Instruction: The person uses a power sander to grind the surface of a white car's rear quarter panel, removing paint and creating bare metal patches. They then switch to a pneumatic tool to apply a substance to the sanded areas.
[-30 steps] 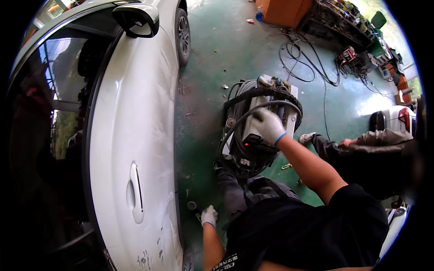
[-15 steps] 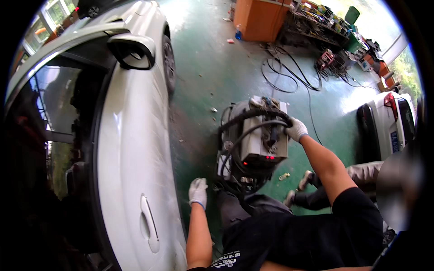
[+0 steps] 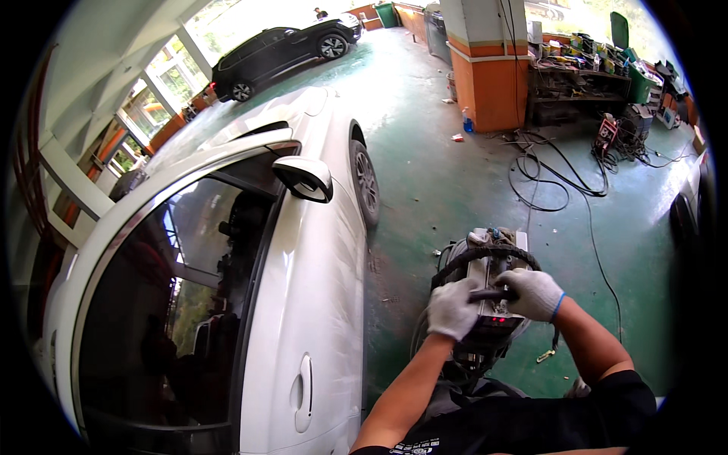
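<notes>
The left hand (image 3: 453, 309) and the right hand (image 3: 535, 294), both in whitish gloves, are gripping opposite ends of a dark bar (image 3: 493, 295), their fingers curling round it. The fingertips are staying hard to make out. The hands are partly covering the grey-and-black machine (image 3: 499, 329) standing beneath them; its lower part is blurring into darkness. Red lights (image 3: 497, 319) are glowing just below the bar, and a thick black hose (image 3: 489, 251) is arching just beyond both hands.
</notes>
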### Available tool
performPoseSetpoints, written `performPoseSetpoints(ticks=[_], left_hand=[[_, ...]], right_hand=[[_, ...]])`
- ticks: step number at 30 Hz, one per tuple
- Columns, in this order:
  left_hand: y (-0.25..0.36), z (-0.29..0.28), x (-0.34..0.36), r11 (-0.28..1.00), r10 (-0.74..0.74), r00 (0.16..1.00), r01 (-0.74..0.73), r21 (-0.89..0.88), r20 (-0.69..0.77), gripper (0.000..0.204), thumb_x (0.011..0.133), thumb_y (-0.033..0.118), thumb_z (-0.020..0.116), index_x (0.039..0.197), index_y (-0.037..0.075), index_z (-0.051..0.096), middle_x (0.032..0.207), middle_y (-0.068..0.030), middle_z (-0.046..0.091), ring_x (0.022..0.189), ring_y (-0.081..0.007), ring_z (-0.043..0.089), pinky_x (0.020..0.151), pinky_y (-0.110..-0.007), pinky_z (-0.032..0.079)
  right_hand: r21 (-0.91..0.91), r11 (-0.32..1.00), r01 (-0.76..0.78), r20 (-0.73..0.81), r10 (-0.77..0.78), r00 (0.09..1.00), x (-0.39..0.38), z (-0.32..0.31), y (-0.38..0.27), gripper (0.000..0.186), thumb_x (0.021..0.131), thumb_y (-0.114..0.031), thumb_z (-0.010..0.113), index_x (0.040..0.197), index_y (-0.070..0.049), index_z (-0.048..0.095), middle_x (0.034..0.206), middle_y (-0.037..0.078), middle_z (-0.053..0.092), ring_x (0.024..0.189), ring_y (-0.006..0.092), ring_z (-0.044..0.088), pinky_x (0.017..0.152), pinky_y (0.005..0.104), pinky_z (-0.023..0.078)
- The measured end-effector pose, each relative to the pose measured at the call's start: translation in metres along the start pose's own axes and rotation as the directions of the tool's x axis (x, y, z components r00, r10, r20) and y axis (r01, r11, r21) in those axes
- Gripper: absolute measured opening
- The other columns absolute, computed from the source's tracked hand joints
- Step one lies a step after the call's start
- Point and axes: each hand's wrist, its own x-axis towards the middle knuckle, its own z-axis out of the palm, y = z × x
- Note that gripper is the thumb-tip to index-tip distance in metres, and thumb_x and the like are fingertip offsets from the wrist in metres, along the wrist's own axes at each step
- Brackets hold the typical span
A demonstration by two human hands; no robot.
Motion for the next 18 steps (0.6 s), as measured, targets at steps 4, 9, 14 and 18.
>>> performPoseSetpoints(ticks=[4,9,14,18], left_hand=[[-0.063,-0.035,-0.075,0.857,-0.42,0.902,0.355,-0.374,-0.105,0.016,0.089,0.011,0.088,0.096,0.007,0.074,0.084,-0.0023,0.073,0.077,-0.0111,0.067,0.073,-0.028,0.055],[-0.059,-0.067,-0.163,0.707,-0.671,0.74,0.657,-0.261,0.044,0.025,0.088,0.022,0.091,0.096,0.006,0.074,0.083,-0.0007,0.071,0.077,-0.0093,0.062,0.073,-0.029,0.052],[0.013,-0.056,-0.145,0.799,-0.596,0.787,0.601,0.019,0.16,0.042,0.091,0.041,0.083,0.111,0.005,0.076,0.093,-0.0106,0.077,0.087,-0.0209,0.072,0.083,-0.034,0.055],[0.033,-0.051,-0.167,0.631,-0.761,0.647,0.715,0.301,0.059,0.056,0.088,0.051,0.08,0.115,0.003,0.075,0.104,-0.0207,0.077,0.098,-0.0344,0.075,0.089,-0.041,0.056]], right_hand=[[-0.063,0.968,-0.243,0.206,0.251,0.946,-0.032,-0.016,0.05,0.023,0.082,-0.028,0.073,0.099,-0.012,0.074,0.089,0.018,0.072,0.088,0.0427,0.071,0.078,0.0527,0.057],[-0.05,0.99,0.135,0.032,-0.133,0.991,-0.021,-0.003,0.069,0.019,0.084,-0.031,0.075,0.097,-0.017,0.077,0.085,0.01,0.073,0.082,0.0353,0.073,0.07,0.0481,0.057],[0.167,0.709,0.685,0.057,-0.7,0.712,0.032,0.048,0.0,0.027,0.086,-0.038,0.077,0.105,-0.018,0.077,0.097,0.009,0.073,0.096,0.0348,0.072,0.084,0.0469,0.057],[0.324,0.665,0.673,0.023,-0.716,0.697,0.113,0.103,-0.006,0.032,0.084,-0.035,0.078,0.111,-0.018,0.078,0.108,0.012,0.077,0.102,0.0349,0.072,0.09,0.0483,0.058]])
